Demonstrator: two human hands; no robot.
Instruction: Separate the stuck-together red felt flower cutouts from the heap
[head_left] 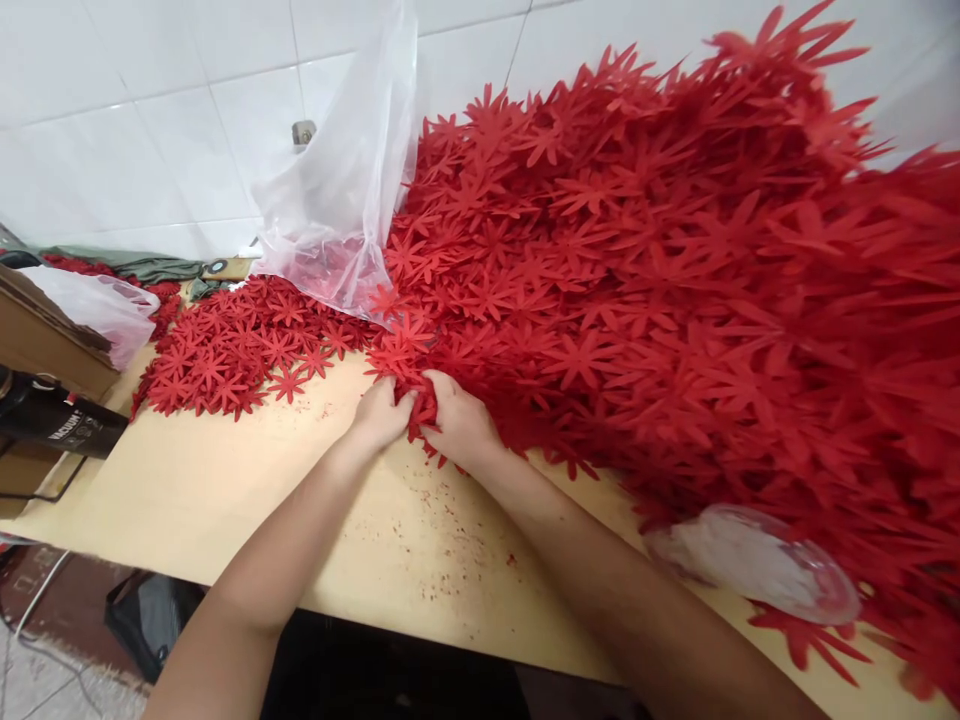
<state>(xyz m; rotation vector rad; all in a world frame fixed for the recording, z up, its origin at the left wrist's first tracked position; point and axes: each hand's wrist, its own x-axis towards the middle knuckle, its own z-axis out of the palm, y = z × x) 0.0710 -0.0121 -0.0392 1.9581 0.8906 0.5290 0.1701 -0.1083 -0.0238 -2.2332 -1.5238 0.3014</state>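
Both hands are together at the near edge of a big heap of red petal-shaped cutouts [585,270], which look like fabric or felt flowers. My left hand [384,412] is closed on the left side of a small bunch of red flower cutouts [422,408]. From the right, my right hand [459,420] grips the same bunch, its thumb and fingers curled around it. Parts of the bunch are hidden by my fingers. Just behind the hands, more red cutouts touch a clear plastic bag [337,190] that stands against the wall.
A lower pile of red cutouts [225,345] lies to the left on the tan table [262,490]. Red crumbs are scattered near its front edge. A clear plastic container [757,560] with white contents sits at right. A black vacuum flask box [67,415] and cardboard [45,320] stand at far left.
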